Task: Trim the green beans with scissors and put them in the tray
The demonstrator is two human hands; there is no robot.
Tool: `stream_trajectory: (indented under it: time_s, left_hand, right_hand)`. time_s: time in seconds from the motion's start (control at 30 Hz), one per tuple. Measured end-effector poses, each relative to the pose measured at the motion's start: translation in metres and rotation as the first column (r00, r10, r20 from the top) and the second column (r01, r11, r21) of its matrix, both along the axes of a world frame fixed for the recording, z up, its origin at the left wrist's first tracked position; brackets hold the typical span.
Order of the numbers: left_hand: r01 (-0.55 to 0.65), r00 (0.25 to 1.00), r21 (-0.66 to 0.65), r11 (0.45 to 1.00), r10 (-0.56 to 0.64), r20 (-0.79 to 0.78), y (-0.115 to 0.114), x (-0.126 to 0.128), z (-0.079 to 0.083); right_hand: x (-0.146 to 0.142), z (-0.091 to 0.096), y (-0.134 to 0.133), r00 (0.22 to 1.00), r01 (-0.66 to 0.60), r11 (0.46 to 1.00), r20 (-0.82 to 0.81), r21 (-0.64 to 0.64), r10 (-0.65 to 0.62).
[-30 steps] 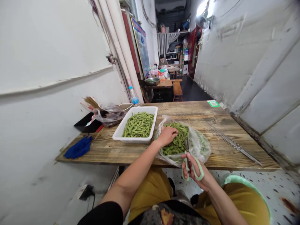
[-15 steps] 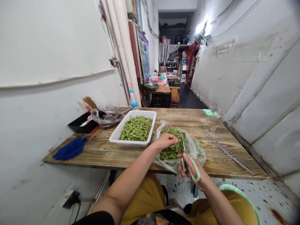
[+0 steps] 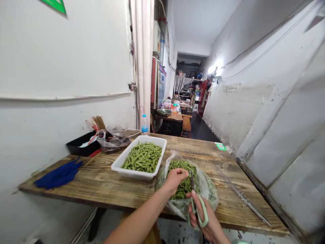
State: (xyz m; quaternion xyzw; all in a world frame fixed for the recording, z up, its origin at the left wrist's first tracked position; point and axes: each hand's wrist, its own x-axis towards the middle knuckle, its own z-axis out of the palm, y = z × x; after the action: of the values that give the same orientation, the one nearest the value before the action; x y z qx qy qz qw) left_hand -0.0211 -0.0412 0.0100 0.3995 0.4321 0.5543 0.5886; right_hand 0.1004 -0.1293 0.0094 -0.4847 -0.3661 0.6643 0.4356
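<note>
Pods on wooden table, apparently black floor beyond

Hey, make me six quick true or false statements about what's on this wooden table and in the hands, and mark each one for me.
1. The right hand holds scissors with pale green handles. True.
2. The plastic bag sits to the right of the white tray. True.
3. The left hand is inside the white tray. False: it is at the open plastic bag.
4. The white tray is full of red peppers. False: it holds green pods.
5. The water bottle stands upright beyond the white tray. True.
6. The blue cloth lies at the right end of the table. False: it lies near the left end.
</note>
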Motion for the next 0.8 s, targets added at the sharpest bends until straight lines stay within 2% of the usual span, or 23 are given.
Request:
stream_trajectory:
  time_s: [0.13,0.27,0.37,0.5,0.63,0.8]
  left_hand:
    - [0.006,0.995,0.007,1.000,-0.007,0.101,-0.003,-0.003,-0.004]
    - [0.174,0.972,0.019,0.985,-0.175,0.159,-0.006,-0.012,0.005]
    - [0.243,0.969,0.031,0.970,-0.244,0.028,-0.007,-0.014,0.007]
    - [0.232,0.965,0.027,0.972,-0.227,-0.129,-0.009,-0.012,0.001]
    - [0.192,0.967,0.062,0.980,-0.178,-0.184,-0.013,-0.013,-0.005]
    - [0.239,0.930,0.112,0.965,-0.194,-0.313,-0.017,-0.014,-0.005]
  right_hand:
    - [0.006,-0.008,0.000,0.999,-0.019,1.000,-0.032,0.000,0.019]
    - [0.017,-0.008,-0.003,0.993,-0.080,0.997,-0.085,-0.012,0.078]
    - [0.021,-0.001,-0.005,0.993,-0.118,0.992,0.022,0.040,0.117]
    - [0.020,0.004,-0.005,0.967,-0.158,0.979,0.219,0.132,0.126]
    - [0.019,0.002,-0.005,0.952,-0.197,0.974,0.260,0.109,0.164]
    - [0.021,0.004,-0.005,0.937,-0.245,0.960,0.288,0.137,0.198]
